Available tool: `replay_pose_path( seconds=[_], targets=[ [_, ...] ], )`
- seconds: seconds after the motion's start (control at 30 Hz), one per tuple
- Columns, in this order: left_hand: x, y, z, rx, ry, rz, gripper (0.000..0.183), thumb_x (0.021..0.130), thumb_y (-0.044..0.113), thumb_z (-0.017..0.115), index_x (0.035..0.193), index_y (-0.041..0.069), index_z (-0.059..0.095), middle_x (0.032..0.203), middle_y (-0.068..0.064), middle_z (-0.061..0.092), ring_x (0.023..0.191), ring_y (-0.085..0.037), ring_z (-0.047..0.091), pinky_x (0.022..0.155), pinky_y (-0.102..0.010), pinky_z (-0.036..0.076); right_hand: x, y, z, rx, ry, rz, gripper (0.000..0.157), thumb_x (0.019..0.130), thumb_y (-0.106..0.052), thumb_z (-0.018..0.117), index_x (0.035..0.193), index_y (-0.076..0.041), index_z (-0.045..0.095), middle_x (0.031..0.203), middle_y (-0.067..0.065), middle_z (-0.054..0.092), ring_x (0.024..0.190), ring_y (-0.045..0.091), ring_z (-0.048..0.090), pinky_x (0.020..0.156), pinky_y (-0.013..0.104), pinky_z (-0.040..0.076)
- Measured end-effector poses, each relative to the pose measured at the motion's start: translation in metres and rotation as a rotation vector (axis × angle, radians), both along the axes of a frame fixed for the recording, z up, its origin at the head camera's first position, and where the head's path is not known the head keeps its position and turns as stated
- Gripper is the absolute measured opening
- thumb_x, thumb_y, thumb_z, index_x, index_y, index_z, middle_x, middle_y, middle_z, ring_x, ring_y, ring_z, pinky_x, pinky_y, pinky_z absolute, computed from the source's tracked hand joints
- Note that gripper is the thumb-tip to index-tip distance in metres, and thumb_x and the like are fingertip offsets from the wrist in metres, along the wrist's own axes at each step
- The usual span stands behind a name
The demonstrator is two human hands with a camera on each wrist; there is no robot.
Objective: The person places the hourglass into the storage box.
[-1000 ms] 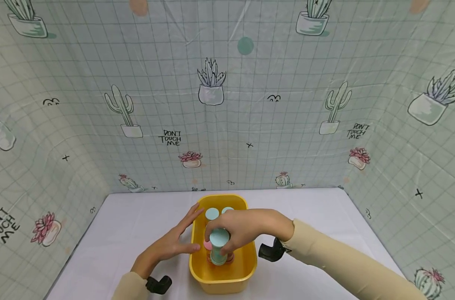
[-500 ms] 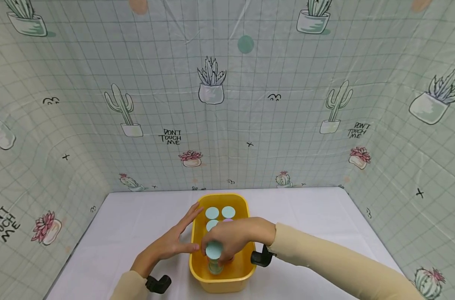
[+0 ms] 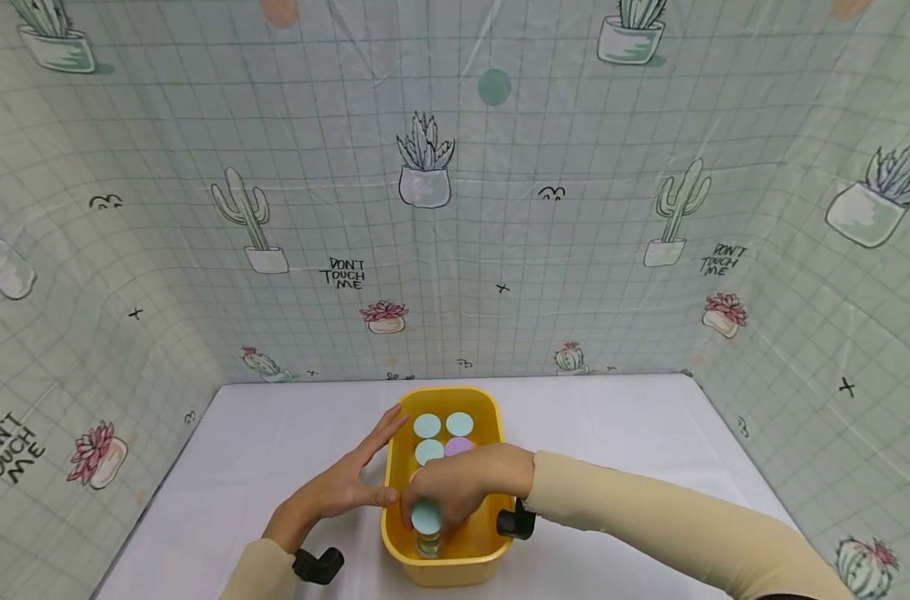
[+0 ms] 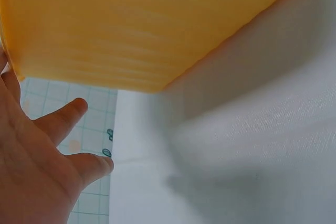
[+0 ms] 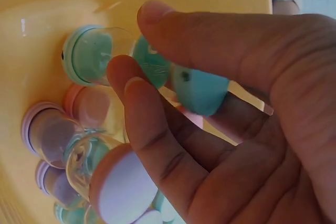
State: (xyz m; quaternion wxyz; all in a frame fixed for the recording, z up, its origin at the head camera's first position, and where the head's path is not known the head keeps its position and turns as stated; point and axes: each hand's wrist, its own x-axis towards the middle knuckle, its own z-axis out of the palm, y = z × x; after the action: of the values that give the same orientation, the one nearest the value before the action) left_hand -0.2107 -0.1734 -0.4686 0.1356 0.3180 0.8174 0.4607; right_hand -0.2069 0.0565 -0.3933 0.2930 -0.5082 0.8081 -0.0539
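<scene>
A yellow plastic tub (image 3: pixel 447 573) stands on the white table in front of me. My left hand (image 3: pixel 333 490) lies along its left side, fingers spread, with fingertips and thumb at the rim. Reaching down into the tub, my right hand (image 3: pixel 458 483) holds a small clear cylinder (image 3: pixel 427 517) with teal ends and teal filling, near the tub's front left. The thumb and fingers close round its middle, and its teal top (image 5: pixel 202 90) faces up. Behind that hand stand others with pale blue tops (image 3: pixel 427 426) and one with a purple top (image 3: pixel 458 446).
More clear cylinders with purple (image 5: pixel 50 132) and orange (image 5: pixel 126 182) ends crowd the tub beside the held one. A cactus-print sheet (image 3: pixel 455 250) hangs behind the table and along both sides. White tabletop (image 3: pixel 612 442) spreads around the tub.
My right hand has moved lower and toward the tub's front left, taking the teal-ended cylinder with it. More pale blue and purple tops now show behind it. The left hand has stayed put.
</scene>
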Motion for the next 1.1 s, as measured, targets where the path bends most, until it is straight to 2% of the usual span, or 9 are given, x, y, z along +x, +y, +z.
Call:
replay_pose_path(
  seconds=[0.1, 0.37, 0.57, 0.7, 0.87, 1.1],
  targets=[
    [0.0, 0.0, 0.004, -0.026, 0.009, 0.002, 0.105, 0.087, 0.062, 0.072, 0.167, 0.022, 0.016, 0.175, -0.006, -0.005, 0.158, -0.048, -0.002, 0.111, -0.085, 0.011, 0.001, -0.002, -0.002, 0.021, 0.038, 0.018, 0.038, 0.083, -0.015, 0.087, 0.118, -0.021, 0.074, 0.108, -0.015, 0.067, 0.095, -0.001, 0.055, 0.09, 0.01, 0.047],
    [0.002, 0.001, 0.013, -0.118, 0.015, 0.03, 0.113, 0.081, 0.066, 0.075, 0.167, 0.024, 0.014, 0.175, -0.001, -0.006, 0.16, -0.043, 0.002, 0.116, -0.079, 0.015, 0.004, -0.005, -0.005, 0.023, 0.061, 0.007, 0.041, 0.082, -0.012, 0.087, 0.12, -0.019, 0.075, 0.113, -0.014, 0.07, 0.1, -0.002, 0.057, 0.095, 0.012, 0.047],
    [0.002, 0.003, 0.011, -0.101, 0.015, 0.028, 0.113, 0.082, 0.065, 0.075, 0.167, 0.023, 0.014, 0.175, -0.002, -0.005, 0.159, -0.043, 0.002, 0.116, -0.079, 0.014, 0.004, -0.004, -0.004, -0.01, 0.034, 0.001, 0.04, 0.084, -0.007, 0.084, 0.122, -0.015, 0.074, 0.114, -0.013, 0.072, 0.098, -0.002, 0.06, 0.094, 0.01, 0.048],
    [0.001, 0.004, 0.008, -0.1, 0.016, 0.016, 0.114, 0.083, 0.067, 0.073, 0.167, 0.022, 0.012, 0.175, -0.004, -0.006, 0.159, -0.044, 0.002, 0.116, -0.079, 0.014, 0.004, -0.002, -0.004, -0.013, 0.039, -0.007, 0.04, 0.084, -0.007, 0.084, 0.122, -0.016, 0.074, 0.114, -0.014, 0.072, 0.097, -0.003, 0.06, 0.094, 0.01, 0.049],
    [0.001, 0.003, 0.008, -0.1, 0.016, 0.023, 0.113, 0.082, 0.067, 0.074, 0.167, 0.025, 0.012, 0.175, 0.0, -0.005, 0.16, -0.041, 0.002, 0.118, -0.077, 0.013, 0.004, 0.0, -0.004, -0.02, 0.048, -0.009, 0.04, 0.085, -0.007, 0.083, 0.122, -0.017, 0.074, 0.115, -0.014, 0.072, 0.098, -0.002, 0.059, 0.095, 0.011, 0.049],
    [0.004, 0.002, 0.008, -0.09, 0.025, 0.007, 0.115, 0.081, 0.061, 0.078, 0.167, 0.02, 0.012, 0.175, -0.004, -0.006, 0.159, -0.042, 0.002, 0.118, -0.077, 0.013, 0.005, 0.005, -0.003, -0.031, 0.055, -0.029, 0.043, 0.085, -0.006, 0.083, 0.125, -0.019, 0.074, 0.117, -0.013, 0.072, 0.097, -0.001, 0.059, 0.091, 0.012, 0.051]
  ],
)
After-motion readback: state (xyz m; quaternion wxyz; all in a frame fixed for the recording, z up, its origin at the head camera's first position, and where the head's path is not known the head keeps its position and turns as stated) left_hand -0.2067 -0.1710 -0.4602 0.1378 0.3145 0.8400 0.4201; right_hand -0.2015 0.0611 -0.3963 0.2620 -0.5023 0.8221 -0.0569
